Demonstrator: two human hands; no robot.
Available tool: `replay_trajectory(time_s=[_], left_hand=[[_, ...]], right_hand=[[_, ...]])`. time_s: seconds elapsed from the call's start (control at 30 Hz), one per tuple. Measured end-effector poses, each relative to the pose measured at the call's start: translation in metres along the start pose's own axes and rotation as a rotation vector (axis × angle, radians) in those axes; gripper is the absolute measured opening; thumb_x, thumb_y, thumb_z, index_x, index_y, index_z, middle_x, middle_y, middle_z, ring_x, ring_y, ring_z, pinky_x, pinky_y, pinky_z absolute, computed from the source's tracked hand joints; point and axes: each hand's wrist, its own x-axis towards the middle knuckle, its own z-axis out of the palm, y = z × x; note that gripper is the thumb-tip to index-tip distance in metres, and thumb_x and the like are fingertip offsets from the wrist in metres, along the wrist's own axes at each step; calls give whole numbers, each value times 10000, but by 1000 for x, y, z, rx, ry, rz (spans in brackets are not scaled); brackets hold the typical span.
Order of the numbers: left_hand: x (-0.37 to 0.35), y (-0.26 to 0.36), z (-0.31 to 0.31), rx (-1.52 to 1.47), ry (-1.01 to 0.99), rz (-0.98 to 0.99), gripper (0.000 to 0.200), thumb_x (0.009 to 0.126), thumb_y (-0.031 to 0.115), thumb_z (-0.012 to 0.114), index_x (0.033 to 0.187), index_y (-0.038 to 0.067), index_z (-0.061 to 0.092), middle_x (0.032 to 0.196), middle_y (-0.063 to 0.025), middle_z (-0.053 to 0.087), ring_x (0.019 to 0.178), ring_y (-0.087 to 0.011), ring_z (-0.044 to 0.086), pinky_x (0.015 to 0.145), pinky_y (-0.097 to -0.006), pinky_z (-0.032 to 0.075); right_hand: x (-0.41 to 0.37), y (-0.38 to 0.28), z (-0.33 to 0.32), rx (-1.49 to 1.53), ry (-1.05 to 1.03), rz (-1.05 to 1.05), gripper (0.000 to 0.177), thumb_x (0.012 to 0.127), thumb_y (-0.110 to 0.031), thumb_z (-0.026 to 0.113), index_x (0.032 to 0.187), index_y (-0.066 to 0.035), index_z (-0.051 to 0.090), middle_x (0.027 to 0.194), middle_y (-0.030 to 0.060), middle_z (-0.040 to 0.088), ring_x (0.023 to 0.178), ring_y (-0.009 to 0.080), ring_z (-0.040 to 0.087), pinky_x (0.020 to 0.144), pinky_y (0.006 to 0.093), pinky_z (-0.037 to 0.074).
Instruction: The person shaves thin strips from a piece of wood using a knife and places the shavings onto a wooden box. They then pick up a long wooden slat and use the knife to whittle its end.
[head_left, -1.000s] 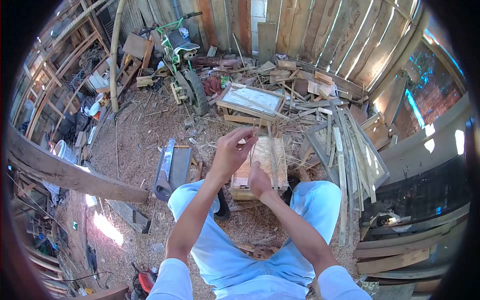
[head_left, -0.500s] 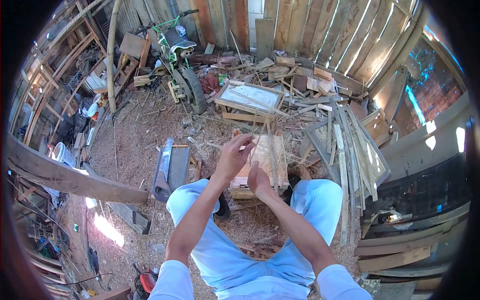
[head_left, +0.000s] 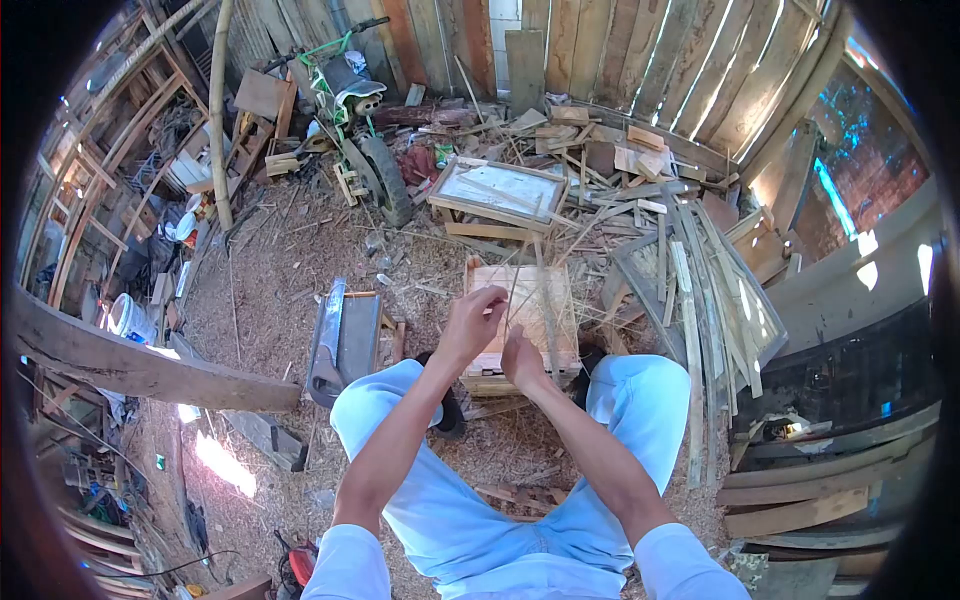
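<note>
My left hand [head_left: 474,324] is closed in a pinch on a thin wooden strip [head_left: 513,292]. Just below it, to the right, my right hand [head_left: 524,358] is also pinched at the strip's lower part. Both hands are above a low wooden block [head_left: 490,350] with a pale flat top, between my knees. Beside my right hand, a longer narrow strip [head_left: 549,320] crosses the block. The thin strip's ends are hard to make out against the background.
To the left, a handsaw [head_left: 328,345] lies on a dark-topped box [head_left: 358,335]. Ahead are a wooden frame with a white panel [head_left: 500,190] and heaped scrap wood [head_left: 590,150]. Long strips [head_left: 690,320] lie at the right. Behind stands a small motorbike [head_left: 375,170]. Shavings cover the floor.
My left hand has come down slightly, closer to my right hand. Both hands keep their pinch, and the view has shifted a little.
</note>
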Motion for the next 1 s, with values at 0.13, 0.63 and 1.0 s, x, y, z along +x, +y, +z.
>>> replay_trajectory(time_s=[0.13, 0.63, 1.0], left_hand=[[-1, -3, 9, -156, 74, -128, 132, 806, 4, 641, 934, -15, 618, 844, -133, 666, 758, -232, 674, 626, -326, 531], [-2, -17, -3, -6, 22, -85, 90, 812, 8, 618, 883, -29, 577, 774, -186, 623, 692, -324, 630, 622, -380, 479], [27, -37, -41, -317, 184, -265, 129, 866, 46, 602, 973, -22, 577, 807, -97, 668, 732, -144, 659, 636, -268, 518]], right_hand=[[-4, -11, -2, 93, -49, 115, 516, 991, -277, 169, 996, 120, 499, 859, 342, 611, 884, 477, 599, 807, 524, 468], [-5, 63, 66, -156, -112, 107, 432, 846, -78, 420, 1198, 167, 360, 916, 350, 611, 900, 442, 625, 770, 485, 504], [29, 43, -27, -166, -137, 80, 275, 859, -172, 523, 1004, 45, 609, 921, 247, 644, 874, 411, 622, 764, 455, 496]])
